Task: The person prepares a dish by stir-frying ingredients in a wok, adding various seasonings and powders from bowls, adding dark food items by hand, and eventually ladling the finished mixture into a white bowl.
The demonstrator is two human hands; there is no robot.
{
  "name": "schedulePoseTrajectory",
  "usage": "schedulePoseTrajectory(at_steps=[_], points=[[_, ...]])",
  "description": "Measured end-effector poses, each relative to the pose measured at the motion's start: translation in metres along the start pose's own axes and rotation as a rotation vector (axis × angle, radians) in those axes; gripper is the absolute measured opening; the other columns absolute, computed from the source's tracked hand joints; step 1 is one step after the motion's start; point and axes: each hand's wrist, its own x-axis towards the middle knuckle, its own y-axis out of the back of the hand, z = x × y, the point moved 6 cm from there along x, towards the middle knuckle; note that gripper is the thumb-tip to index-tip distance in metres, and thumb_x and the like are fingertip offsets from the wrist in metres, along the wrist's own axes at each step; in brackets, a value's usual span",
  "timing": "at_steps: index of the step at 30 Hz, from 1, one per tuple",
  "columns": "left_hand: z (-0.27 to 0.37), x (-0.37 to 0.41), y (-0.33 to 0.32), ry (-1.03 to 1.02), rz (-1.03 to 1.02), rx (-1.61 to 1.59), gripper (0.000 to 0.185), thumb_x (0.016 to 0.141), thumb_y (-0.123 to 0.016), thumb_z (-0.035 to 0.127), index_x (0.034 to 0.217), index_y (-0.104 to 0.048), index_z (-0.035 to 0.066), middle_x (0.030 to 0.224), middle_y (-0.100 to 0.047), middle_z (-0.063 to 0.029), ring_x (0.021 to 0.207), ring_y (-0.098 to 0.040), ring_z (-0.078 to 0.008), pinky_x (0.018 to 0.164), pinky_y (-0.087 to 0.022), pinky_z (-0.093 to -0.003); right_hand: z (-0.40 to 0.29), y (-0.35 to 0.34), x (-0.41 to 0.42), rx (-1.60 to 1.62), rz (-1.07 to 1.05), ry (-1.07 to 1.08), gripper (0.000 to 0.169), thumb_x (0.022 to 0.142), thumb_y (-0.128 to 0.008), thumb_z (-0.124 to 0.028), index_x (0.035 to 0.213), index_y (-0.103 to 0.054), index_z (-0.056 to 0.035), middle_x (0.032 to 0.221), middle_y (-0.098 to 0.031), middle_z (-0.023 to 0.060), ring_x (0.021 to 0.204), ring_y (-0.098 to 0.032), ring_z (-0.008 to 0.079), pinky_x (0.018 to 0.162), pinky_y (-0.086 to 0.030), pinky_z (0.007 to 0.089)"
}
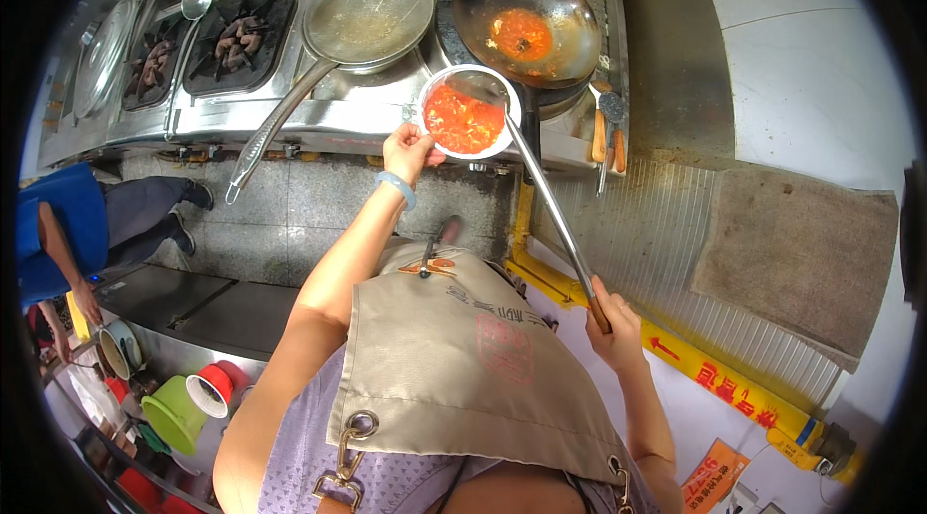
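Observation:
In my left hand is the rim of a white bowl, which I hold at the stove's front edge. Red tomato-and-egg sauce fills much of it. My right hand grips the wooden end of a long-handled metal ladle. The ladle's head rests inside the bowl, over the sauce. Just beyond sits a dark wok on a burner, some of the same red sauce left at its bottom. Its black handle points toward me, partly behind the ladle.
A mesh strainer lies over a pan left of the wok, handle past the stove edge. Wooden-handled utensils stand at the right corner. A yellow pipe runs low at right. A person in blue works at left, near bowls and a green tub.

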Motion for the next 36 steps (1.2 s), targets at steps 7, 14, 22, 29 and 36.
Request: schedulePoseTrajectory(at_steps=[7,14,22,29,36], points=[[-0.001,0.003,0.002,-0.009,-0.021,0.056,0.012,0.086,-0.061,0.0,0.08,-0.051,0.003,0.07,-0.062,-0.0075,0.057,-0.065,-0.0179,0.053,-0.059,-0.0287,0.006,-0.01,0.0,0.784,-0.077,-0.455,0.065,0.076,-0.06,0.007,0.137,-0.046,-0.0086,0.074,-0.056,0.0081,0.054,-0.051,0.015,0.044,-0.042,0.0253],[-0.001,0.001,0.003,-0.01,-0.005,0.036,0.012,0.086,-0.061,0.0,0.08,-0.051,0.003,0.07,-0.061,-0.0073,0.058,-0.064,-0.0171,0.054,-0.059,-0.0291,0.031,-0.007,0.068,1.308,0.01,-0.601,0.064,0.084,-0.056,0.001,0.143,-0.037,-0.0101,0.077,-0.055,0.009,0.047,-0.046,0.0112,0.035,-0.034,0.0221],[0.002,-0.003,-0.004,-0.005,-0.025,0.017,0.012,0.087,-0.06,0.001,0.08,-0.051,0.003,0.071,-0.062,-0.0068,0.059,-0.064,-0.0156,0.054,-0.059,-0.0279,0.127,-0.03,0.188,0.206,0.144,-0.369,0.056,0.085,-0.059,-0.003,0.138,-0.044,-0.0064,0.077,-0.06,0.0062,0.053,-0.054,0.0093,0.044,-0.044,0.0251],[0.001,-0.003,0.0,-0.012,-0.017,0.011,0.01,0.087,-0.059,0.0,0.081,-0.051,0.003,0.072,-0.063,-0.0073,0.059,-0.064,-0.0155,0.054,-0.059,-0.0278,0.093,-0.044,0.2,0.959,-0.144,-0.616,0.06,0.088,-0.055,-0.008,0.144,-0.032,-0.0055,0.078,-0.057,0.0071,0.061,-0.054,0.0107,0.043,-0.041,0.0238],[0.001,-0.004,-0.004,-0.007,-0.009,0.02,0.009,0.086,-0.058,-0.002,0.081,-0.052,0.002,0.071,-0.06,-0.006,0.057,-0.063,-0.0161,0.054,-0.059,-0.0286,0.091,-0.043,0.198,1.789,-0.304,-0.724,0.057,0.091,-0.05,-0.009,0.144,-0.028,-0.01,0.087,-0.049,0.0103,0.055,-0.044,0.0085,0.037,-0.035,0.0172]])
